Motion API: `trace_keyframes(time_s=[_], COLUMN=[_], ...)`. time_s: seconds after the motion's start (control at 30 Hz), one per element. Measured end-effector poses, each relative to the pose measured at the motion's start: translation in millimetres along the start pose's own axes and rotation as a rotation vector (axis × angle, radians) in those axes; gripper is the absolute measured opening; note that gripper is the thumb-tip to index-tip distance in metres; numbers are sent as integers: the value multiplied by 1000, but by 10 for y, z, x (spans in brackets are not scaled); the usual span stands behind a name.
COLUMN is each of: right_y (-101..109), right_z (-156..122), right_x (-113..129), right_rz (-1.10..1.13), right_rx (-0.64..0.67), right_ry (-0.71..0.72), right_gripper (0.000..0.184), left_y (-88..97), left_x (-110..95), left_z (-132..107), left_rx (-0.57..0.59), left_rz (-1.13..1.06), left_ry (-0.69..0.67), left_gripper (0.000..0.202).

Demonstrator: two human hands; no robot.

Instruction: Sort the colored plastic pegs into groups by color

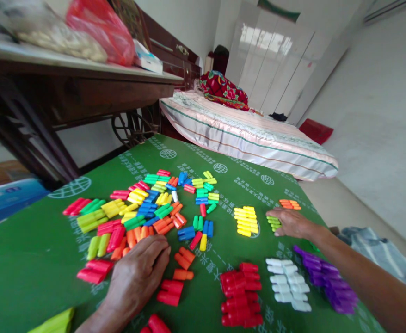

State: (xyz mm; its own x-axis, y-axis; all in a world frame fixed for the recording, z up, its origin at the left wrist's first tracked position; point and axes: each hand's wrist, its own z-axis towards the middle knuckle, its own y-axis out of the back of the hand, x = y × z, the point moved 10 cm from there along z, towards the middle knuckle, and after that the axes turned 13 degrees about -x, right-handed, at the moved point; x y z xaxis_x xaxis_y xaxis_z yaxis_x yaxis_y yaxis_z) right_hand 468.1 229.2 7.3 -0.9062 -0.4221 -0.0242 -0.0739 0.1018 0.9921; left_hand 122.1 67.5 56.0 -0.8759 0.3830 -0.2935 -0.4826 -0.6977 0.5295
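Note:
My left hand [138, 273] lies on the green table [33, 259], fingers together and curled at the near edge of a mixed heap of coloured plastic caps [144, 208]; what its fingers hold, if anything, is hidden. My right hand [291, 223] reaches far right, fingers pressed on a small group of green caps [273, 222]. Sorted groups lie around it: yellow [246, 220], orange [289, 204], red [240, 293], white [288, 283], purple [324, 277].
A dark wooden table [85, 88] with bags on it stands at the left. A bed [244, 134] with a striped cover lies behind the green table. White wardrobe doors [275, 60] stand at the back. Cloth [376, 249] lies on the floor at right.

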Motion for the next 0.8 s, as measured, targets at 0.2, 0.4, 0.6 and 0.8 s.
trace_keyframes(time_s=[0.2,0.4,0.6,0.8], right_y=[48,320,557,635], right_z=[54,444,1104,1616], right_x=[40,421,1109,1607], right_rz=[45,137,99,36], right_rx=[-34,-173,-260,-283], right_ry=[11,40,152,200], right_gripper=[63,45,39,43], left_y=[-6,30,43,63], left_x=[14,-3,-8,-23], left_z=[-14,-1,-11,-23], left_rx=[5,-10,-15,-24], left_rz=[-11,6,5,13], left_ry=[22,20,25,4], left_gripper=[21,22,21,21])
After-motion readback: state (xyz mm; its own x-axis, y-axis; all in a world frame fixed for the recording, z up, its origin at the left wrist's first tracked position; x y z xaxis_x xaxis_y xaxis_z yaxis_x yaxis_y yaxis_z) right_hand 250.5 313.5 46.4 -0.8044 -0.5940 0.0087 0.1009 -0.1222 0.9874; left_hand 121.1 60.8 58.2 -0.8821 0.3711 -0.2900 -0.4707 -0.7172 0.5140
